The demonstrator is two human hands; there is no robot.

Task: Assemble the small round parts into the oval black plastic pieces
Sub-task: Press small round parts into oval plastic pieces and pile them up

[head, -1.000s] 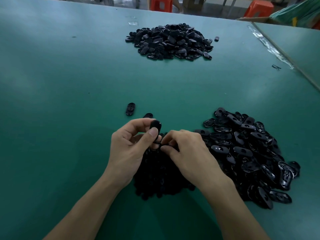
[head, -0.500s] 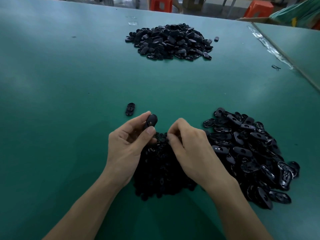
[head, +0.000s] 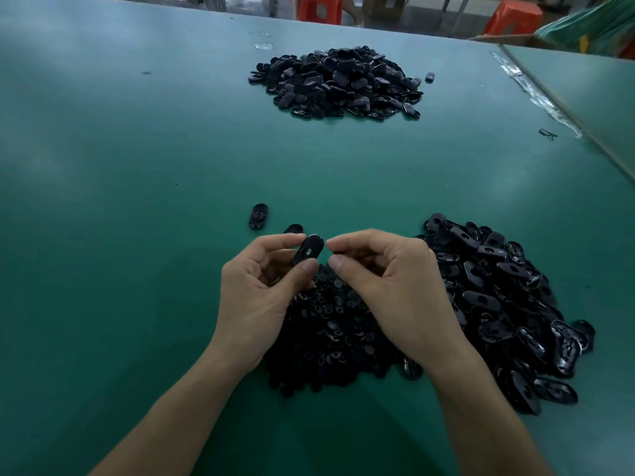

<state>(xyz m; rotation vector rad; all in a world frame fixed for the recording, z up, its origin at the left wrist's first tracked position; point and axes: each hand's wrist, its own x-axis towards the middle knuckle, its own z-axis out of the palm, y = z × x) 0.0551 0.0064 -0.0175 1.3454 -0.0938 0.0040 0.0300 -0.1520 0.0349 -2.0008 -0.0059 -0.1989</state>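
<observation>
L hand (head: 261,290): an oval black piece (head: 308,250) is pinched btwn thumb & forefinger, its long axis tilted lower-left to upper-right and its slotted face toward the viewer. R hand (head: 388,273) is held just right of it, nearly touching, thumb & forefinger drawn together. Whether a round part is nipped there can't be told. Beneath both, a heap of small round parts (head: 330,324) is seen. An oval-piece heap (head: 498,286) lies to the right and a far heap (head: 338,82) well beyond, on the green table (head: 137,166).

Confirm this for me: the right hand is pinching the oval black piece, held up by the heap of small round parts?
Not quite. The head view shows the left hand pinching the oval black piece, not the right hand. The rest stands: it is held up by the heap of small round parts.
</observation>
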